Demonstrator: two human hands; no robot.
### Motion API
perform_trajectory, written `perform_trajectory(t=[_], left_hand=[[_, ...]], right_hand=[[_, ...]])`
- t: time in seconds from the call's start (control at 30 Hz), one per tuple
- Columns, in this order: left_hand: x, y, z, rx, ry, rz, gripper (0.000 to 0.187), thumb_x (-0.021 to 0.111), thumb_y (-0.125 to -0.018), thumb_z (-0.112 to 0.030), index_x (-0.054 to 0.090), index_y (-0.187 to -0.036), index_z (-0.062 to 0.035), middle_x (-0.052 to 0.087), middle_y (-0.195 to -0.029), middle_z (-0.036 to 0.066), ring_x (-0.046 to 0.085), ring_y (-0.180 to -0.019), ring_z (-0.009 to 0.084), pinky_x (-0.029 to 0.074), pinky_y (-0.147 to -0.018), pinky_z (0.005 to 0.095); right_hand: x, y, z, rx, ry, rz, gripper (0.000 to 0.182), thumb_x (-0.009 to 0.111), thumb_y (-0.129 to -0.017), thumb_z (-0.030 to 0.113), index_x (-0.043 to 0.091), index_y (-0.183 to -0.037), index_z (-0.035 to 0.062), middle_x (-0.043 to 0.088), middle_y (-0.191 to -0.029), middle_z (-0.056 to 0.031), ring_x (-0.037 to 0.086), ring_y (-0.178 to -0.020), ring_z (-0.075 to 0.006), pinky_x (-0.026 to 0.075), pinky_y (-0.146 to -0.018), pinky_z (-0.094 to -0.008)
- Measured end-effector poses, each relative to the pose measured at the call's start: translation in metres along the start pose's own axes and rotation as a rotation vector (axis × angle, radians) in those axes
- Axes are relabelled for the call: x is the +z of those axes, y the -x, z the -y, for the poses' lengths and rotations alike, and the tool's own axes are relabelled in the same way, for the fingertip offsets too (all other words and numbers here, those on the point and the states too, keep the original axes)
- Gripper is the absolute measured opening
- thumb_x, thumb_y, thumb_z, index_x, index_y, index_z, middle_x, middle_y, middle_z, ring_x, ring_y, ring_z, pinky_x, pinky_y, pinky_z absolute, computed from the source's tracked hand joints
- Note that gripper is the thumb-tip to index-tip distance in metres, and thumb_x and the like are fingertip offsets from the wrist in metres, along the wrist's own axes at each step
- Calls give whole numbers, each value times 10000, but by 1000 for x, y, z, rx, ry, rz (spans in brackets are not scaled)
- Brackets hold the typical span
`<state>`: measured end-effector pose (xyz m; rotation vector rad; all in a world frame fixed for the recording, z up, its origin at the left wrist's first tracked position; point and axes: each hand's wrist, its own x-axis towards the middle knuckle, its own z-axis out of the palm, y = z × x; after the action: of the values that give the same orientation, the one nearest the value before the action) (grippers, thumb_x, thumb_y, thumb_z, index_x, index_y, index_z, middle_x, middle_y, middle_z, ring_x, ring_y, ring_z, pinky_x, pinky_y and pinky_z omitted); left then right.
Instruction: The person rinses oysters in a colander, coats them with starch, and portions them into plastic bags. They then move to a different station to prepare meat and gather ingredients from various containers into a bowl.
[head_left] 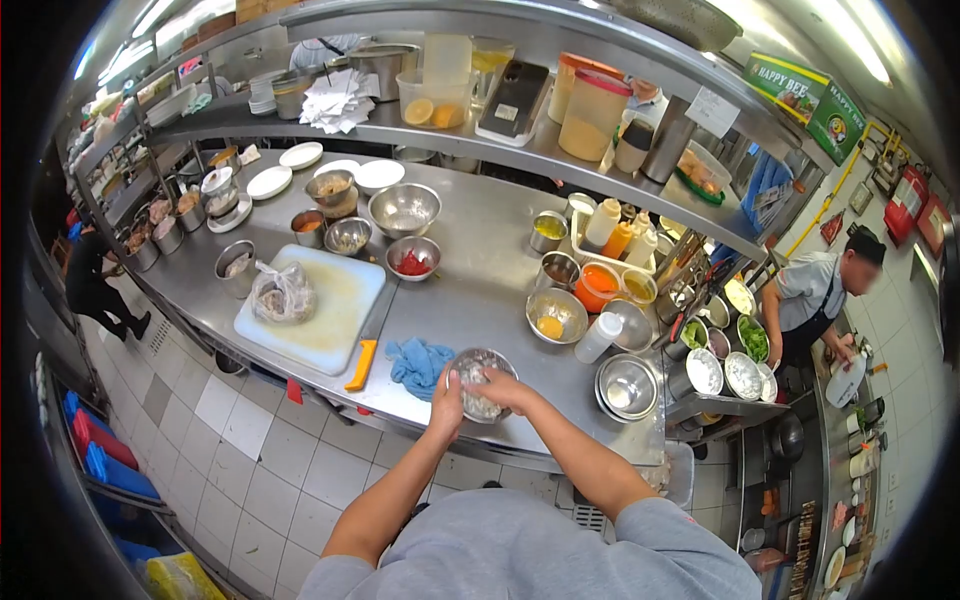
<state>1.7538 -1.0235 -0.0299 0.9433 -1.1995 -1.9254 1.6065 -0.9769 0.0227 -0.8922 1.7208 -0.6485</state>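
At the counter's front edge, a steel bowl (483, 355) holds a whitish, floury mix. My left hand (449, 403) grips the bowl's left side, its fingers wrapped against the metal. Over the bowl's right side, my right hand (503, 390) reaches in with its fingers in the mix; the fingertips are partly hidden, and what they hold cannot be made out. Just left of the bowl lies a crumpled blue cloth (419, 366). Beside the cloth is a knife's orange handle (362, 366), next to a white cutting board (350, 315) bearing a plastic bag (283, 293).
Behind are bowls, one with red pieces (412, 260), and white plates (269, 183). To the right stand stacked steel bowls (628, 386), a white squeeze bottle (598, 338) and an orange container (597, 284). A shelf (400, 128) crosses above. A co-worker (815, 300) stands at far right, another person (95, 265) at far left.
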Motion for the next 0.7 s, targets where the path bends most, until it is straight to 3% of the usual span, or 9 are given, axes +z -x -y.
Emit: perform_trajectory(t=[0.07,0.13,0.23,0.27,0.37,0.4,0.43,0.6,0.7], left_hand=[[14,-5,4,100,39,-60,539,394,-1060,-379,389,-1461,-20,463,-1405,182,412,-1328,279,317,-1106,341],[24,-11,-1,126,-101,-39,538,365,-1072,-369,323,-1495,-40,445,-1428,182,442,-1300,247,345,-1093,330],[38,-34,-4,135,-161,32,553,360,-1061,-404,356,-1481,-45,475,-1398,181,484,-1266,301,446,-1017,376],[49,-31,-19,10,-81,23,551,342,-1059,-425,332,-1490,-82,497,-1374,175,533,-1210,297,511,-912,395],[59,-35,-34,-182,61,21,542,305,-1055,-466,288,-1495,-148,530,-1331,160,611,-1105,284,592,-726,419],[60,-40,-34,-245,106,61,535,286,-1053,-485,269,-1491,-178,541,-1312,150,641,-1055,275,609,-644,425],[61,-44,-33,-251,116,46,535,286,-1053,-485,269,-1491,-178,541,-1312,150,641,-1055,275,609,-644,425],[78,-49,-37,-280,167,52,509,253,-1054,-490,280,-1459,-183,542,-1302,133,679,-954,283,620,-641,439],[84,-51,-30,-274,164,37,501,256,-1056,-481,280,-1462,-189,538,-1306,137,684,-946,271,623,-620,437]], right_hand=[[1,-8,-3,18,-144,-20,850,695,-880,448,315,-1472,-29,514,-1378,-208,542,-1239,-286,477,-990,-452],[-2,-25,-18,-44,-772,-4,642,687,-912,333,412,-1398,18,600,-1256,-146,622,-1115,-245,539,-904,-401],[-26,-34,-21,-63,-1007,-8,463,693,-908,218,481,-1295,77,635,-1158,-92,662,-998,-205,575,-830,-358],[-34,-29,-12,-91,-1042,-43,446,698,-901,196,491,-1280,87,642,-1141,-87,668,-977,-205,579,-825,-361],[-69,-29,-4,-245,-827,-69,407,708,-884,162,538,-1246,92,645,-1107,-65,653,-950,-179,559,-813,-332],[-84,-25,2,-351,-497,-146,389,716,-873,167,577,-1226,84,659,-1061,-72,648,-926,-167,546,-785,-323],[-95,-20,8,-454,-165,-219,373,724,-862,171,615,-1206,75,673,-1014,-80,642,-902,-155,533,-757,-314],[-131,7,40,-379,43,-100,222,705,-849,136,689,-1053,49,689,-957,-76,625,-858,-141,510,-797,-299],[-144,-3,34,-499,177,-104,216,675,-856,130,697,-1058,54,702,-1000,-140,666,-872,-212,514,-821,-324]])
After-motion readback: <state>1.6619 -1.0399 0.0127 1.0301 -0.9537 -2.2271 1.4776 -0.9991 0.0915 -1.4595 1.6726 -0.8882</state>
